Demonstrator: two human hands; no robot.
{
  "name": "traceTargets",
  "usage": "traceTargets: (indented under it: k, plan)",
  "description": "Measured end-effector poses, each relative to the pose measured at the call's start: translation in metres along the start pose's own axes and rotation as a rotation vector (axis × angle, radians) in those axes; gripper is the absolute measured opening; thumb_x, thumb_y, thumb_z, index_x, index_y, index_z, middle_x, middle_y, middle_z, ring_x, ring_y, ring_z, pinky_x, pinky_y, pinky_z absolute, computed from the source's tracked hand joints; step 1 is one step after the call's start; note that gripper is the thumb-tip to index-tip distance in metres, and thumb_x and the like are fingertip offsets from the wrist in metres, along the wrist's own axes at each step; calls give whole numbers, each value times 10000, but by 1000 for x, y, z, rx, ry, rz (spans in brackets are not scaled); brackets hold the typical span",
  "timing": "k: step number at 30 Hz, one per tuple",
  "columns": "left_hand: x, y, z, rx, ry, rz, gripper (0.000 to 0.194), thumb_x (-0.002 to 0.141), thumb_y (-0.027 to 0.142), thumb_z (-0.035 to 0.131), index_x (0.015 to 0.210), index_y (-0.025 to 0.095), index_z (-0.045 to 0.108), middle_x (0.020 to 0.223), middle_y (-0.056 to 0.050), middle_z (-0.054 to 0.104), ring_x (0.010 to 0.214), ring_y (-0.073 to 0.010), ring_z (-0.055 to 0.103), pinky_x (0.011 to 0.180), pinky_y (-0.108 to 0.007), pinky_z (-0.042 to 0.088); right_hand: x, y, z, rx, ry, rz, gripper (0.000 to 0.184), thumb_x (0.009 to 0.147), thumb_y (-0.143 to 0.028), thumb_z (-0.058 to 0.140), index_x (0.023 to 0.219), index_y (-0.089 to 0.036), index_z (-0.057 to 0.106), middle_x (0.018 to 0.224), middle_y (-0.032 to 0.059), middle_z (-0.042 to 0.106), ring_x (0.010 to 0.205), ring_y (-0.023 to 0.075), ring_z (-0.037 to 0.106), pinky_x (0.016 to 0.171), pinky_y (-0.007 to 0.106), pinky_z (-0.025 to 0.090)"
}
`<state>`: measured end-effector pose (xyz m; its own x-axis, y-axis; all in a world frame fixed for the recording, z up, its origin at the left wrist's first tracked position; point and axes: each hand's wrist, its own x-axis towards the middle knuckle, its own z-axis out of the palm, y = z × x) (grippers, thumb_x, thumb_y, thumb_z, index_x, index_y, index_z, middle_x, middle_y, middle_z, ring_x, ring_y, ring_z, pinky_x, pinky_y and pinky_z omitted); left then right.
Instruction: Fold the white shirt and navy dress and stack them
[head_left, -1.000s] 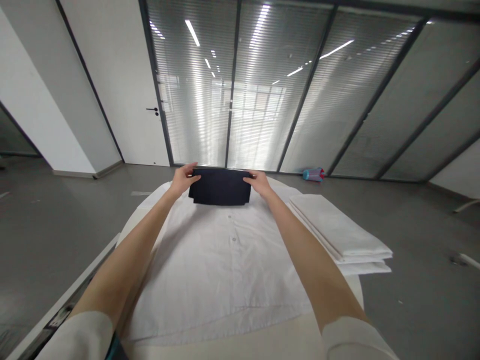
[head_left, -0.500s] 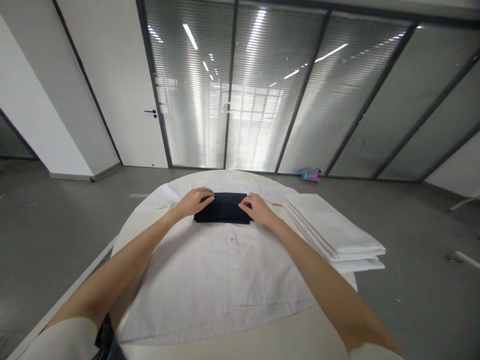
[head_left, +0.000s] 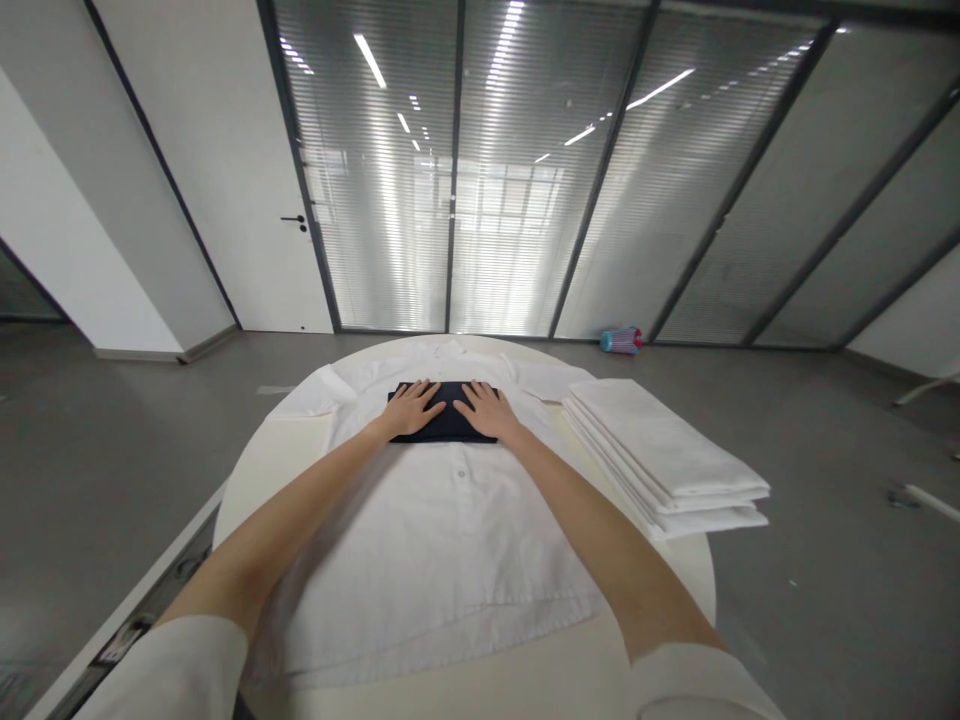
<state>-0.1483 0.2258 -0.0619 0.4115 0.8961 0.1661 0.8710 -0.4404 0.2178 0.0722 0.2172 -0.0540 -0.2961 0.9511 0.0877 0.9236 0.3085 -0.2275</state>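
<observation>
A folded dark navy garment (head_left: pixel 446 428) lies on the upper part of a white button shirt (head_left: pixel 427 540) spread flat over a round white table (head_left: pixel 675 580). My left hand (head_left: pixel 414 408) rests flat on the left half of the dark garment, fingers stretched out. On the right half lies my right hand (head_left: pixel 484 408), also flat with fingers spread. Both hands press down side by side, nearly touching at the middle.
A stack of folded white cloths (head_left: pixel 664 455) sits on the table's right side, partly over the edge. A blue and pink bottle (head_left: pixel 619 340) lies on the grey floor by the glass wall. A white door (head_left: pixel 247 200) stands at the back left.
The dark garment, held up by its ends a second ago, came down onto the shirt. My hands then slid from its ends toward its middle and flattened on it.
</observation>
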Motion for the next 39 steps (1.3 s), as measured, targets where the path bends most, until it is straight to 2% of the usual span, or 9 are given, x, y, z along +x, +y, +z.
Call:
traceTargets:
  k: [3,7,12,16,20,23,27,34,39]
  plan:
    - [-11,-12,-6,-23,42,-189,750,965,626,362,1529,132,353,1602,-208,288,1476,-379,274,1168,-513,252,-6,23,-5,34,35,96,687,1018,-575,303,1543,-134,345,1581,159,354,1447,294,325,1172,468,234]
    - [-19,-30,-15,-15,156,-419,779,912,679,429,1338,34,530,1396,-323,480,1338,-460,428,1072,-532,347,-16,25,-11,23,165,179,655,999,-581,357,1319,-68,608,1340,236,577,1309,328,465,1109,436,324]
    - [-15,-53,-22,-70,92,-461,600,887,663,493,944,94,673,1110,-251,634,1091,-398,609,901,-467,473,-19,13,-17,9,198,368,689,974,-616,371,1103,-39,725,1273,293,569,1270,391,469,1039,475,377]
    - [-14,-53,-24,-75,139,-447,505,876,544,592,1142,118,636,1110,-187,628,1132,-357,571,930,-442,466,-13,19,-19,143,148,378,532,953,-521,503,1142,-62,695,1212,249,631,1220,332,541,1033,404,387]
    - [-20,-28,-27,-83,278,-260,509,882,390,619,1317,136,549,1244,-170,550,1181,-330,520,1027,-457,418,-5,28,-20,524,159,430,376,882,-391,633,1150,-129,639,1168,150,679,1100,256,623,967,330,428]
    - [-25,2,-25,-127,267,56,332,924,349,572,1203,180,631,1123,-99,587,1073,-245,579,1016,-374,455,0,31,-20,727,174,477,358,824,-345,683,1122,-163,603,1067,88,703,997,224,651,904,308,461]
    - [-31,29,-18,-52,224,345,339,973,243,459,1279,193,598,1103,-91,572,1011,-218,592,950,-353,501,1,31,-20,838,181,514,335,786,-307,696,1075,-174,588,931,51,702,871,207,658,790,289,492]
    - [-37,29,-11,-2,247,375,364,1001,213,388,1301,175,591,1092,-105,563,983,-218,590,902,-353,521,0,25,-26,1120,174,504,340,783,-220,684,1102,-167,583,822,34,696,758,175,659,658,254,505]
    - [-40,30,-11,20,273,386,385,1025,321,377,1309,172,590,1106,-110,564,994,-220,587,928,-365,510,-1,22,-29,1287,129,468,227,794,-151,648,1019,-147,616,793,47,710,744,169,676,663,245,529]
